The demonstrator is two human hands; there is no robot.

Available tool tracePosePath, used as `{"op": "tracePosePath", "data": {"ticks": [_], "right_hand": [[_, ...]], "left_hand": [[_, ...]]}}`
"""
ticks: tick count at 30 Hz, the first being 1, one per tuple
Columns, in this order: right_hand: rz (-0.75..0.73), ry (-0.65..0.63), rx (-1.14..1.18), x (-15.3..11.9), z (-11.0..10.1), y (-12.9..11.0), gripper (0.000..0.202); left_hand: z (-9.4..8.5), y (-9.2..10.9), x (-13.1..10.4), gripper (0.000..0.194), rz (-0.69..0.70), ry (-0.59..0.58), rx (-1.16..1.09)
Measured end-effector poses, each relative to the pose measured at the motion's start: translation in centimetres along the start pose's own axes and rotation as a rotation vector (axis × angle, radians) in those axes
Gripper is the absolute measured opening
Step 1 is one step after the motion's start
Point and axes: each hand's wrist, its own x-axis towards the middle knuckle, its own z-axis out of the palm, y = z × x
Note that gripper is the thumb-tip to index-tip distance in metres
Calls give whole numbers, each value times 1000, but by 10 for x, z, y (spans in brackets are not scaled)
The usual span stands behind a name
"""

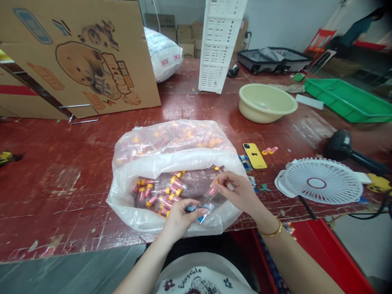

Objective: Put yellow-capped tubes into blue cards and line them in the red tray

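A large clear plastic bag [131,212] lies on the red table, its mouth open toward me. Inside are several small clear tubes [176,185] with yellow caps and red-and-white labels. Over the near edge of the bag, my left hand [183,216] pinches a small blue and silver packet [204,212]. My right hand [231,188], with a gold bracelet at the wrist, is closed on one capped tube [211,192], whose lower end is close to the packet. Whether tube and packet touch cannot be made out.
Right of the bag lie a yellow phone [255,156], a white fan grille [330,181] and a black handheld device [352,152]. Farther back are a cream basin [267,104], a green tray [349,100] and white crates [219,49]. A cardboard box [101,61] stands back left. A person is at far right.
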Motion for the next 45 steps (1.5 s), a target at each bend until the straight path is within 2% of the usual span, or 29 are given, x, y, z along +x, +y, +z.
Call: {"op": "tracePosePath", "data": {"ticks": [3, 7, 10, 14, 17, 21, 24, 29, 32, 33, 36, 37, 41, 43, 45], "right_hand": [[-104, 120, -117, -1, -9, -6, 15], [-251, 88, -217, -4, -15, -15, 14], [-281, 52, -272, -6, -13, -19, 15], [-222, 8, -250, -6, -10, -25, 18], [-81, -29, -156, -3, -6, -22, 19], [147, -49, 113, -1, 4, -1, 23], [207, -49, 334, -5, 13, 18, 26], [213, 2, 494, -14, 21, 30, 26], [109, -45, 429, -23, 24, 25, 30], [59, -66, 377, -26, 25, 22, 37], [-32, -63, 179, -37, 32, 16, 88], [-37, -35, 122, -39, 34, 15, 93], [-24, 88, 54, -41, 37, 18, 68], [-11, 105, 97, -39, 36, 19, 67], [-6, 89, 152, -38, 36, 19, 65]], "left_hand": [[0, 3, 0, 29, -14, 39, 6], [0, 5, 0, 34, -10, 109, 52], [2, 4, 0, 34, 3, 124, 50], [3, 2, 1, 34, -10, 150, 43], [3, 2, 1, 34, -14, 146, 47], [5, 2, 0, 34, -55, 41, -75], [11, 3, -1, 32, -101, -28, -205], [21, 6, 5, 33, -190, -116, -404], [28, 14, 10, 31, -232, -134, -545], [30, 17, 12, 30, -240, -126, -588], [36, 26, 15, 28, -230, -111, -686], [37, 27, 15, 28, -211, -123, -693], [33, 24, 13, 30, -164, -180, -505], [30, 22, 10, 27, -166, -193, -406], [28, 21, 9, 23, -155, -195, -403]]}}
